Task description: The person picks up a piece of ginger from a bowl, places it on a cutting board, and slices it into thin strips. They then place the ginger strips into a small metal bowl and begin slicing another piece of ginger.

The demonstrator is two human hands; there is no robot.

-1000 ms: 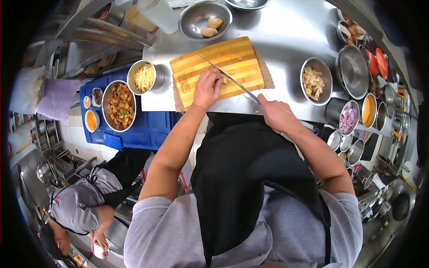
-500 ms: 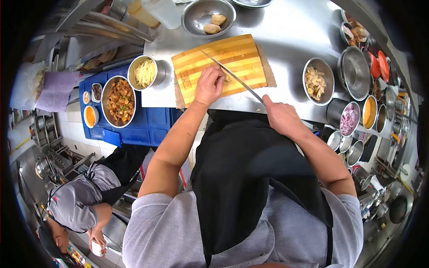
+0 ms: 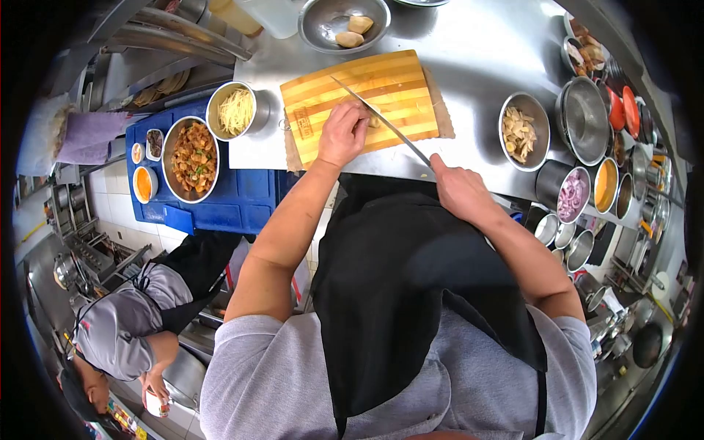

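Note:
My left hand [image 3: 343,136] rests on the striped wooden cutting board [image 3: 396,73] with its fingers curled. Against its fingertips sits a small pale yellow vegetable piece [image 3: 374,122], mostly hidden. In my right hand [image 3: 462,187] is the handle of a long kitchen knife [image 3: 396,130]. The blade slants across the board beside my left fingers, its tip pointing up and left. A few thin shreds lie on the board. Beyond it, a steel bowl [image 3: 312,29] holds two peeled pale chunks [image 3: 359,24]. To the left, another bowl contains fine yellow strips [image 3: 236,111].
Left, a blue surface [image 3: 246,194] bears a bowl of brown meat chunks [image 3: 192,163] and small cups. Right are bowls of pale slices [image 3: 519,137] and chopped purple onion [image 3: 572,196], with stacked steel bowls [image 3: 587,121]. A co-worker [image 3: 125,330] bends at lower left.
The view has shifted slightly. The knife and both hands keep nearly the same place on the board; the blade stands slightly farther from my left fingertips, showing more of the piece.

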